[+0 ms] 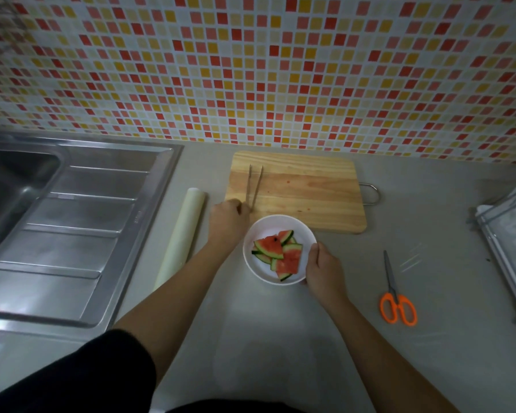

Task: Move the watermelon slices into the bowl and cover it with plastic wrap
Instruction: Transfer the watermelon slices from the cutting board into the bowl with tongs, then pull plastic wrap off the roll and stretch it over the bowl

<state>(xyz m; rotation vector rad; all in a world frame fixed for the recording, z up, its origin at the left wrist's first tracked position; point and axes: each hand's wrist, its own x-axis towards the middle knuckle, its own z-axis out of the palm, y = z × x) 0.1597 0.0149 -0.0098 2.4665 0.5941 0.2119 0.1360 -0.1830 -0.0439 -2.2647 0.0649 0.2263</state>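
Head view: right hand (pixel 325 271) pinches the bowl (pixel 277 217) rim; left hand (pixel 228 217) fingers, by tongs (pixel 257 186), hidden, so cannot tell.

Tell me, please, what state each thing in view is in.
bowl: on the counter, unwrapped
watermelon slices: in the bowl, uncovered
plastic wrap roll: lying on the counter, rolled up
cutting board: flat, no slices on it
tongs: on the cutting board, arms apart
scissors: closed, on the counter
left hand: curled by the tongs' end, grip unclear
right hand: grips the bowl's rim
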